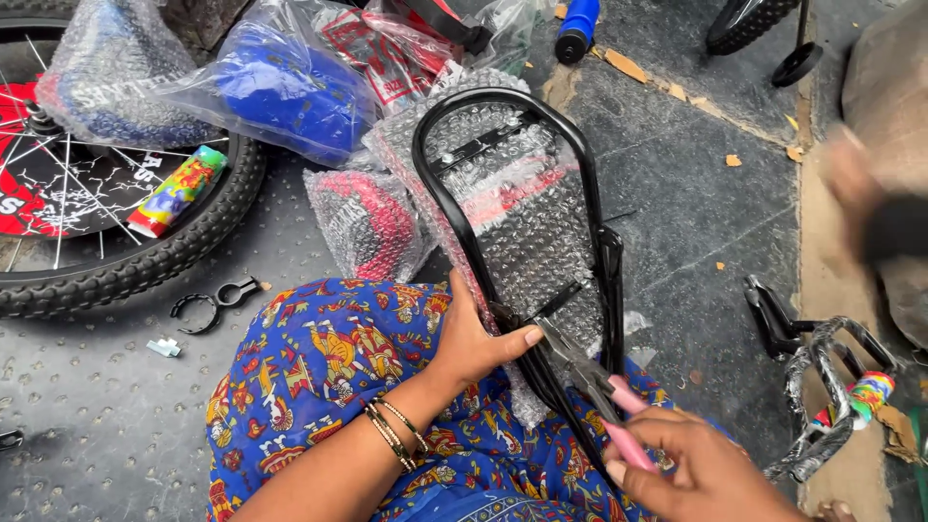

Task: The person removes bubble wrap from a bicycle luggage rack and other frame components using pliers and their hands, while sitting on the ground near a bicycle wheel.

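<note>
While left hand [474, 343] clasps the black rack [512, 213], right hand [691, 469], grip clamped on pink-handled pliers [590, 382].

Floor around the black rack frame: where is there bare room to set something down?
Bare: the studded metal floor between the tyre and the person's knee, bar a black clip; also dark paving right of the rack frame. Crowded: wrapped parts above. The left hand grips the frame; the right hand holds pliers.
</note>
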